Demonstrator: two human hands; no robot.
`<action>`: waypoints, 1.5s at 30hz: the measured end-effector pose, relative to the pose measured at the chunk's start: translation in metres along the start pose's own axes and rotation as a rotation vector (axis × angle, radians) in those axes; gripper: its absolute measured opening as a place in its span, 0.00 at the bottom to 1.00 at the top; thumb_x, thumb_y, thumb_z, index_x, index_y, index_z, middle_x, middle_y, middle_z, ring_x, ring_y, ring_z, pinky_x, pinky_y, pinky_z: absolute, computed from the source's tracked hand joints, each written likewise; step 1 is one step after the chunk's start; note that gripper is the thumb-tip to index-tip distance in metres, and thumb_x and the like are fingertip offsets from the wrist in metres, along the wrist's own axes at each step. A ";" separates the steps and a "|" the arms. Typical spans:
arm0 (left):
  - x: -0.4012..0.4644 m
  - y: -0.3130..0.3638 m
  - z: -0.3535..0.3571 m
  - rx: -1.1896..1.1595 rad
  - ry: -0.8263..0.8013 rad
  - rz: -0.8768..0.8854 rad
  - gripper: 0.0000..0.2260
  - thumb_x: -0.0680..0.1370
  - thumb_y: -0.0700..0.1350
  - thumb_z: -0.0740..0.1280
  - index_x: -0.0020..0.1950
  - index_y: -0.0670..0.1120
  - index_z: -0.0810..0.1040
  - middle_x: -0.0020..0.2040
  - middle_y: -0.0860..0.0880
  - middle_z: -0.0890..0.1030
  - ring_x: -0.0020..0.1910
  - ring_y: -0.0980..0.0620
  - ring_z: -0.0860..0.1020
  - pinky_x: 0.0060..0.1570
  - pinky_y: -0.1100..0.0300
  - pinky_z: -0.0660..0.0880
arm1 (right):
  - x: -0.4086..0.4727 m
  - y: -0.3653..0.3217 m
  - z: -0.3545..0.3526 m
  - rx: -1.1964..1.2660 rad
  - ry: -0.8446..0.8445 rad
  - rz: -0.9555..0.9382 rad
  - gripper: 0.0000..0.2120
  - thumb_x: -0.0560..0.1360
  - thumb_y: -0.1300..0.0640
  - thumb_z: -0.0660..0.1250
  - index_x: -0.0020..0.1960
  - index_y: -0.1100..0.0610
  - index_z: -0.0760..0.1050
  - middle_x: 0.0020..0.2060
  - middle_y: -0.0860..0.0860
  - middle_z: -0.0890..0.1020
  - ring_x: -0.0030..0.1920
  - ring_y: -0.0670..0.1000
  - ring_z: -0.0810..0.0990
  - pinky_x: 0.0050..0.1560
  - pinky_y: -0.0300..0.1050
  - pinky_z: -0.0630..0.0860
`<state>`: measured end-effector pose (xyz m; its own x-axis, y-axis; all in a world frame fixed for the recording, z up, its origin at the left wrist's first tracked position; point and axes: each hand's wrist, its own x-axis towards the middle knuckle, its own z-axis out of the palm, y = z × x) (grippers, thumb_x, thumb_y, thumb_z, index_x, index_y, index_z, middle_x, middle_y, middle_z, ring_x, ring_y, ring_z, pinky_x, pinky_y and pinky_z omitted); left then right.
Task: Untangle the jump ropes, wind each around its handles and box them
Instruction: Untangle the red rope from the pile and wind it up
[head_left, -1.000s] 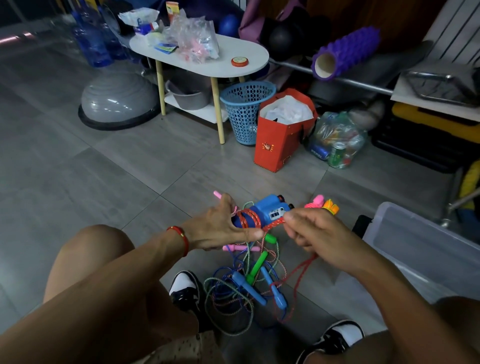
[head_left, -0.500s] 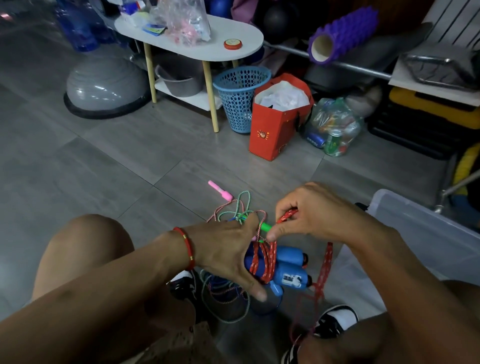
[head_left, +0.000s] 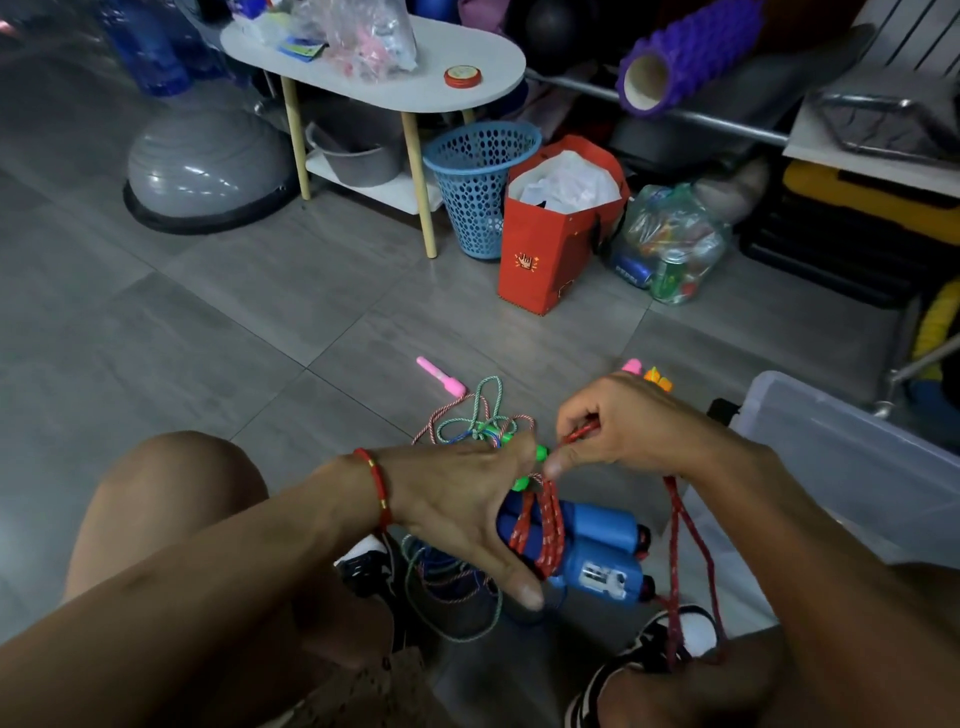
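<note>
We see the pair of chunky blue plastic jump-rope handles (head_left: 597, 556) held side by side low in the middle of the view, just above the floor between the person's knees, with several turns of red speckled braided rope (head_left: 543, 530) wound across them. The left hand (head_left: 467, 509) grips the handles from the left, thumb stretched down along the near end and fingers tucked behind. The right hand (head_left: 628, 421) hovers just above, its curled fingers and thumb pinching the red rope at the top of the winding; from there a long loop of it hangs down past the right wrist to the black-and-white shoe (head_left: 670, 639). A thin red cord bracelet (head_left: 376, 483) circles the left wrist. Behind the hands lies a tangle of thin green, pink and blue ropes (head_left: 478, 415) on the grey tiled floor (head_left: 208, 322), with a small pink handle (head_left: 441, 376) beside it. A clear plastic storage box (head_left: 852, 467) sits to the right; farther back stands a red paper bag (head_left: 550, 244) and a blue perforated basket (head_left: 478, 182).
</note>
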<state>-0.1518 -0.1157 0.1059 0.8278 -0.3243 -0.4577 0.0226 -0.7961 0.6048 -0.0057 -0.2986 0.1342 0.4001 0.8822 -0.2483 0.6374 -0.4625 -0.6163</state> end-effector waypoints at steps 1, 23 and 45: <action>-0.007 0.030 -0.017 -0.063 -0.004 0.001 0.35 0.60 0.73 0.74 0.52 0.55 0.60 0.47 0.52 0.74 0.44 0.52 0.75 0.41 0.62 0.73 | -0.004 0.006 0.002 0.075 -0.026 0.016 0.23 0.61 0.30 0.74 0.35 0.51 0.80 0.25 0.47 0.75 0.28 0.42 0.68 0.32 0.45 0.64; -0.013 -0.020 -0.020 -0.609 0.273 -0.526 0.45 0.72 0.76 0.35 0.49 0.41 0.74 0.30 0.44 0.77 0.24 0.50 0.71 0.26 0.63 0.67 | -0.027 -0.031 0.060 -0.446 0.078 -0.262 0.15 0.85 0.44 0.52 0.59 0.51 0.73 0.40 0.48 0.79 0.41 0.52 0.79 0.44 0.46 0.69; -0.009 0.027 0.005 -0.327 0.159 0.074 0.36 0.59 0.71 0.75 0.54 0.53 0.64 0.50 0.52 0.75 0.47 0.55 0.76 0.46 0.47 0.76 | -0.009 0.048 0.048 0.555 -0.048 0.078 0.09 0.75 0.44 0.71 0.41 0.49 0.82 0.31 0.43 0.78 0.33 0.42 0.76 0.40 0.43 0.78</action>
<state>-0.1612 -0.1368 0.1236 0.9103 -0.2708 -0.3131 0.1158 -0.5595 0.8207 -0.0099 -0.3246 0.0710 0.3931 0.8565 -0.3345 0.1595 -0.4218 -0.8926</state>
